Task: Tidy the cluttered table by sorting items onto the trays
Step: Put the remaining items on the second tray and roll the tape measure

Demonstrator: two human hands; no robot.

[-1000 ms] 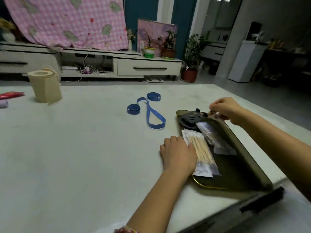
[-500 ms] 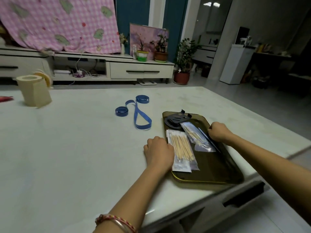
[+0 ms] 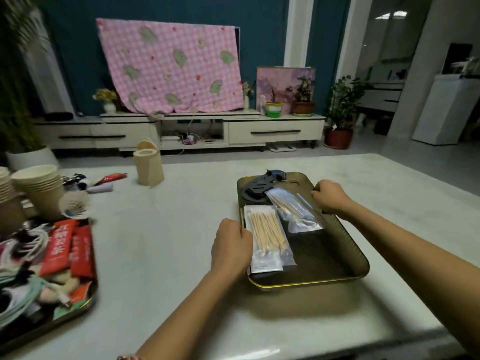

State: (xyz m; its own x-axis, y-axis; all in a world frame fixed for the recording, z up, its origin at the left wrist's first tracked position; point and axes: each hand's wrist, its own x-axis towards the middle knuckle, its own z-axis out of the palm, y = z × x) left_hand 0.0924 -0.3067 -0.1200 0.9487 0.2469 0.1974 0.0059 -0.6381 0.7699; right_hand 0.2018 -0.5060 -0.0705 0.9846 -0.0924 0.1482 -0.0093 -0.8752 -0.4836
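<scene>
While left hand [image 3: 231, 249] and right hand [image 3: 330, 197] grip tray [image 3: 306, 283] rims, swab packs [image 3: 267, 232] aboard; cups [image 3: 39, 188], roll [image 3: 149, 166] unsorted on counter [image 3: 168, 242].

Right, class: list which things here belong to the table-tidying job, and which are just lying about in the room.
Job: left hand and right hand gripping the tray; swab packet, clear bag, full tray, paper cups, beige roll.
Lying about: pink cloth, potted plant, cabinet.
</scene>
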